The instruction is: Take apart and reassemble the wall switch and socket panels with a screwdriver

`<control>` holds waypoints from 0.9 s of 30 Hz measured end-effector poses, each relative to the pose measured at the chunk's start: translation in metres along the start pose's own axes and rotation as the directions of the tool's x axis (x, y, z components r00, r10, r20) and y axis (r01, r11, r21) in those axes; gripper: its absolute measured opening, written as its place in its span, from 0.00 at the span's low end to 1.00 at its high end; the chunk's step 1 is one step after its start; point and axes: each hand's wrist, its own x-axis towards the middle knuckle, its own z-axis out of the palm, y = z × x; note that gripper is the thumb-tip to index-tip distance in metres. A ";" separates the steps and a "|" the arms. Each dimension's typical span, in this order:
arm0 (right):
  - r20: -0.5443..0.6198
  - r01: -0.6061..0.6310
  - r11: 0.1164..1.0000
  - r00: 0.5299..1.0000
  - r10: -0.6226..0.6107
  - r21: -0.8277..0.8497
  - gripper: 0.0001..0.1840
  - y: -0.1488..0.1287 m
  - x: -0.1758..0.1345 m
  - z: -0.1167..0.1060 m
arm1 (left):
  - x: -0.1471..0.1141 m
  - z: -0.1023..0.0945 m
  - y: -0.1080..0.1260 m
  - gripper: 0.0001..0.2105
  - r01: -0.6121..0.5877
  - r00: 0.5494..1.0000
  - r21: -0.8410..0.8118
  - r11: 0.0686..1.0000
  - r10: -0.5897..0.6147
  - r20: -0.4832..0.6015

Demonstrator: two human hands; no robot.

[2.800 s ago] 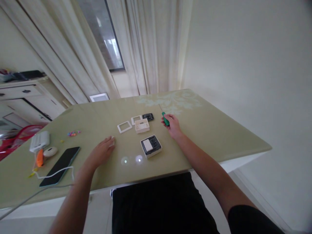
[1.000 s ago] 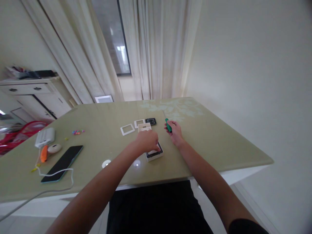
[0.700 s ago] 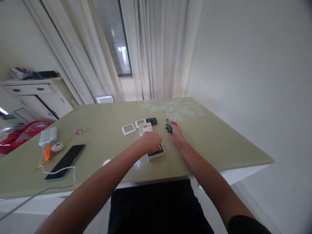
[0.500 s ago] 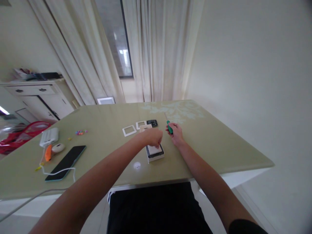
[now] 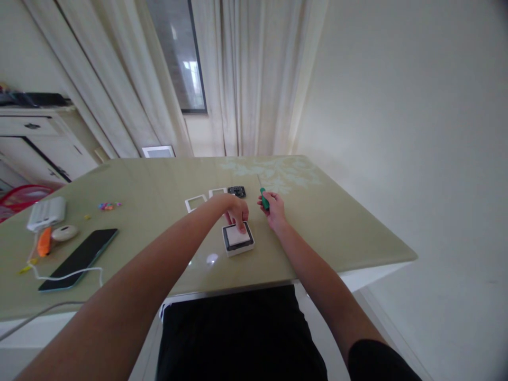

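Note:
A square wall switch [image 5: 234,236] with a white panel and a dark inner frame sits on a white box base near the table's front. My left hand [image 5: 237,211] is bent down over its far side, closed, with the thumb pressed on the white panel; the other fingers are partly hidden behind. My right hand [image 5: 274,208] is wrapped around the green handle of a screwdriver [image 5: 264,198]; its thin shaft points away toward the window. Beyond my left hand lie a white square frame [image 5: 191,203], a second white frame [image 5: 213,192] and a black switch back part [image 5: 237,191].
On the left of the table [image 5: 337,233] are a black phone [image 5: 81,259], a white cable [image 5: 71,275], a white power block [image 5: 46,212], an orange object [image 5: 45,242], a round white case [image 5: 64,233] and small colourful bits [image 5: 108,206]. A wall stands at the right.
The view has turned slightly right. My left hand has shifted toward the switch's far edge, showing more of the panel. My right hand still grips the screwdriver.

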 end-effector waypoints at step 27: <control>0.418 0.208 0.973 0.878 -0.232 0.102 0.34 -0.025 -0.050 0.018 | -0.015 0.040 -0.043 0.24 -0.376 0.901 -0.273 0.886 0.279 -0.333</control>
